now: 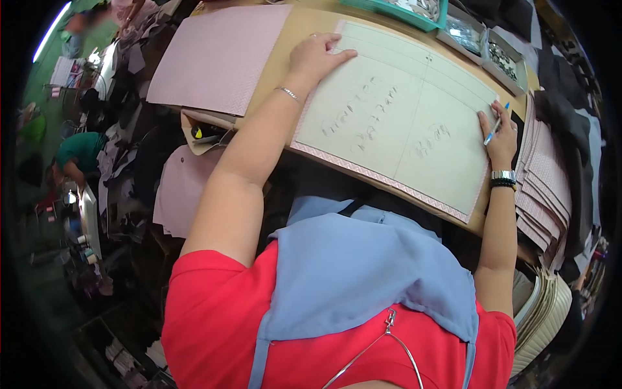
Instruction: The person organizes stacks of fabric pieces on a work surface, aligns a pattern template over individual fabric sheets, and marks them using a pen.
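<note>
A large pale green card pattern (pixel 389 104) with handwriting and ruled lines lies on pink patterned sheet material (pixel 382 170), whose edge shows along the near side. At the card's far left corner is my left hand (pixel 317 59), its thumb laid over the surface and its fingers bent at the edge. My right hand (pixel 501 141) is at the right edge, fingertips touching the card. A blue and white pen (pixel 495 128) is held between its fingers, pointing away from the card.
Another pink sheet (pixel 220 55) lies to the left on the wooden table (pixel 275 71). A green tray (pixel 414 14) and boxes of small parts (pixel 503 65) stand along the far edge. Stacked pink pieces (pixel 543 188) are at the right. A person in green (pixel 81 155) works at far left.
</note>
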The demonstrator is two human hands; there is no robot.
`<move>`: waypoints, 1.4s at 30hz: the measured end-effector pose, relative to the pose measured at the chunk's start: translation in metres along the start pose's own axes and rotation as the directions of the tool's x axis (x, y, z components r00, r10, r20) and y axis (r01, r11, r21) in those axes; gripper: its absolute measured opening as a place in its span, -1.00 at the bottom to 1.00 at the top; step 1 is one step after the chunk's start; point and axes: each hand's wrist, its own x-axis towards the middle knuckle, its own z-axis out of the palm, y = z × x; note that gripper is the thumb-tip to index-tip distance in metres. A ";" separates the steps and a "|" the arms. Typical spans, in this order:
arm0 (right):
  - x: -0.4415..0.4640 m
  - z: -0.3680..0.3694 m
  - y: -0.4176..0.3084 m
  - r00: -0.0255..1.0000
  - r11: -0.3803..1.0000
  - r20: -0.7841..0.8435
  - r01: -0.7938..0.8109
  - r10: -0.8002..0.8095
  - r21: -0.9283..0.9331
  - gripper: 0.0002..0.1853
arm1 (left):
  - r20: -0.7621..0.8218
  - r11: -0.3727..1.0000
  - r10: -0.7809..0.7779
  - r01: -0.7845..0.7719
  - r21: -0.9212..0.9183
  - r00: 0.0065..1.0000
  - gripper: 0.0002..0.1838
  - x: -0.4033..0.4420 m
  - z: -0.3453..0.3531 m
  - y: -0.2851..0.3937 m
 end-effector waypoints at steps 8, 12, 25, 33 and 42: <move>0.000 -0.005 -0.002 0.998 0.999 0.038 -0.052 0.052 -0.014 -0.50 | -0.023 0.999 0.025 -0.024 0.021 0.999 -0.22 0.001 0.006 -0.005; -0.001 -0.005 0.001 0.998 0.998 0.036 -0.048 0.049 -0.027 -0.50 | 0.017 1.000 -0.001 0.001 -0.001 1.000 -0.24 -0.002 0.002 0.001; -0.001 -0.015 -0.016 0.999 0.998 0.021 -0.047 0.047 0.034 -0.52 | -0.013 0.999 0.019 -0.018 0.038 1.000 -0.24 -0.003 -0.007 0.013; -0.001 -0.014 -0.017 0.999 0.998 0.004 -0.040 0.040 0.044 -0.51 | 0.093 0.941 0.312 -0.321 0.112 0.946 -0.17 -0.037 0.020 0.063; 0.000 -0.019 -0.022 0.997 0.997 0.033 -0.070 0.068 0.034 -0.52 | 0.203 0.928 0.268 -0.309 0.209 0.942 -0.10 -0.046 0.035 0.065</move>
